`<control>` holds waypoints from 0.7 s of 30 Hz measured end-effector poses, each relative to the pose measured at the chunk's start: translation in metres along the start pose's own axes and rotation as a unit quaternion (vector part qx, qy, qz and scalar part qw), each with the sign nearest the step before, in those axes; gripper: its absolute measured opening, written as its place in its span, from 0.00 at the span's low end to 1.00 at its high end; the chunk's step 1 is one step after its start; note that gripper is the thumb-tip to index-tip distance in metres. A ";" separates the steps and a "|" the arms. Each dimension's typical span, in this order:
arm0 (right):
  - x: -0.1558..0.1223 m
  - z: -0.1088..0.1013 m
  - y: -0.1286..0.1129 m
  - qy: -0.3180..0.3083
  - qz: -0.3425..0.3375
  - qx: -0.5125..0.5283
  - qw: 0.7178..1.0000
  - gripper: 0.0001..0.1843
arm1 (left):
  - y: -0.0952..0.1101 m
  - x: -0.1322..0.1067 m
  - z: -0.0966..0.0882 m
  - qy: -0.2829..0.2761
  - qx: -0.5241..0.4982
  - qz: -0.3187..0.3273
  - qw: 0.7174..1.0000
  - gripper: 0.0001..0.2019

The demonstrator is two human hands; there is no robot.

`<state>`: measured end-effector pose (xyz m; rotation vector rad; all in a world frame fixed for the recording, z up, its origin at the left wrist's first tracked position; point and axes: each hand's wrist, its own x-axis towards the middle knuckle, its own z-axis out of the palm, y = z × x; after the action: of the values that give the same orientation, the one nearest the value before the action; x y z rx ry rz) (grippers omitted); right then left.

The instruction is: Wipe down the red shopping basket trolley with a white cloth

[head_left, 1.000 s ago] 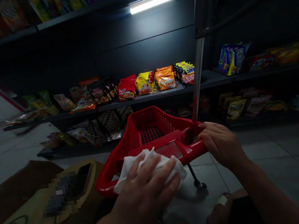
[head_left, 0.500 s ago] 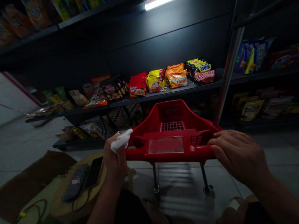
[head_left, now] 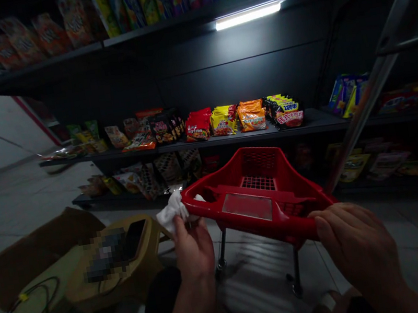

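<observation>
The left hand (head_left: 194,249) is curled shut around a white cloth (head_left: 172,212) at the corner of a red shopping cart (head_left: 258,164), its handle gripped by the right hand (head_left: 360,243). Left of the left hand stands a beige plastic stool (head_left: 126,233); beyond the cart, snack packets (head_left: 252,117) line a dark shelf (head_left: 314,121).

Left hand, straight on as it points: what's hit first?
Past the white cloth held in the left hand, the first thing is probably the left end of the red shopping cart, right beside the cloth. Depth is unclear, so they may already be touching.
</observation>
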<state>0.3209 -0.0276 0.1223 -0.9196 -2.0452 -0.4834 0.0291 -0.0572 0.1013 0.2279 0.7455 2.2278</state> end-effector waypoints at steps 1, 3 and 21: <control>-0.001 0.000 0.002 0.002 0.000 -0.002 1.000 0.14 | -0.001 -0.007 -0.001 0.012 -0.024 -0.006 1.000 0.17; -0.005 0.000 0.006 0.005 0.001 -0.008 1.000 0.13 | -0.003 -0.019 -0.001 0.030 -0.081 -0.037 0.996 0.17; -0.013 0.002 0.013 0.014 0.016 -0.006 1.000 0.12 | -0.022 -0.006 0.024 -0.085 -0.138 -0.133 0.978 0.20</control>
<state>0.3347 -0.0235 0.1107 -0.9462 -2.0021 -0.4898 0.0559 -0.0392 0.1088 0.1674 0.3458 1.9991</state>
